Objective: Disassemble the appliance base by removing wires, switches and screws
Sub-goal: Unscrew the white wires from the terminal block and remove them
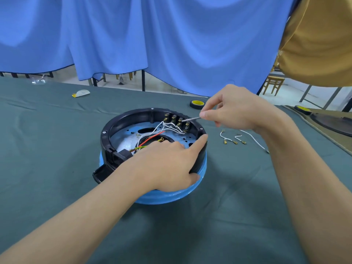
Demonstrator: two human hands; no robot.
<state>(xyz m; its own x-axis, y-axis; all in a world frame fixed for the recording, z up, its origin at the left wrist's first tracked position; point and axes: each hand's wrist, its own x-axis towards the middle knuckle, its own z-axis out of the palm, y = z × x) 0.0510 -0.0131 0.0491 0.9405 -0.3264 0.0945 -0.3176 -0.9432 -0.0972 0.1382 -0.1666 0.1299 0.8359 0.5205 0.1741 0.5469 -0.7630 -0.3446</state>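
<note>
Progress looks partial: loose wires (233, 139) lie right of the base (152, 149); left hand (167, 164) braces its rim; right hand (232, 109) pinches a thin tool (190, 119) at still-wired switches (177, 121).

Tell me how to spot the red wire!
Find the round black and blue appliance base in the middle of the green table. Look inside its black ring, just past the left hand. Among the white wires, the red wire is the only red one.

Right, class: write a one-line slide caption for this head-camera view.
Left hand steadies the appliance base while the right hand works a thin metal tool at its wired switches.
</note>
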